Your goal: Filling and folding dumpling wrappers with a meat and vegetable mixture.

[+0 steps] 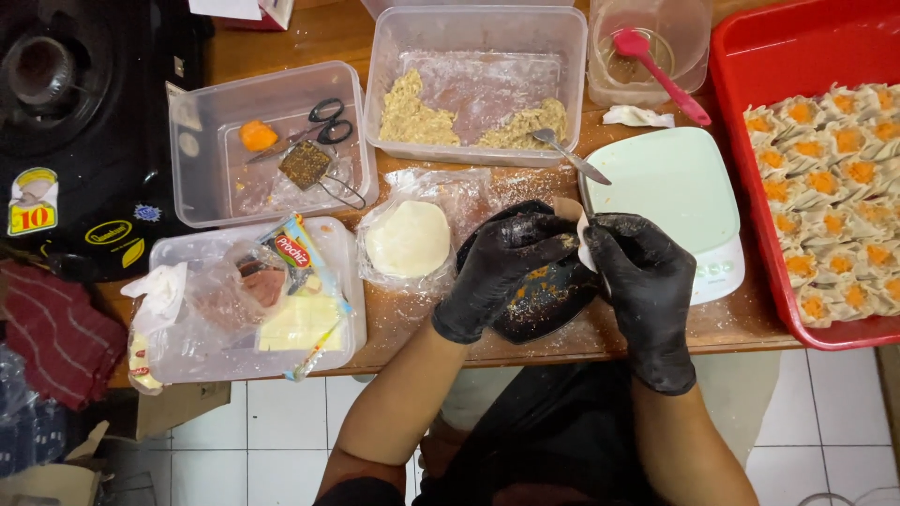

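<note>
Hands in black gloves meet over a dark plate (544, 300) at the table's front edge; the left hand (502, 267) and the right hand (637, 281) pinch a pale dumpling (574, 225) between their fingertips, both clenched on it, its wrapper showing as a small white edge between the gloves, so the piece appears mid-forming and not yet set down.

At three o'clock from the hands a red tray (750, 187) holds rows of finished dumplings (834, 197) with orange tops, filling most of its visible floor; that share of the work looks done.

At twelve o'clock a clear tub (473, 28) holds filling (412, 117) pushed into two heaps with bare floor between, a spoon (567, 155) resting on its rim; much has been used, some is left.

At ten o'clock a stack of round wrappers (408, 239) lies in a plastic bag, still thick by the look of it; more pieces could be made.

A white scale (670, 187) sits at two o'clock, bare; a pink spatula (661, 75) leans in a cup beyond it; scissors (323, 122) lie in another tub at eleven o'clock.
</note>
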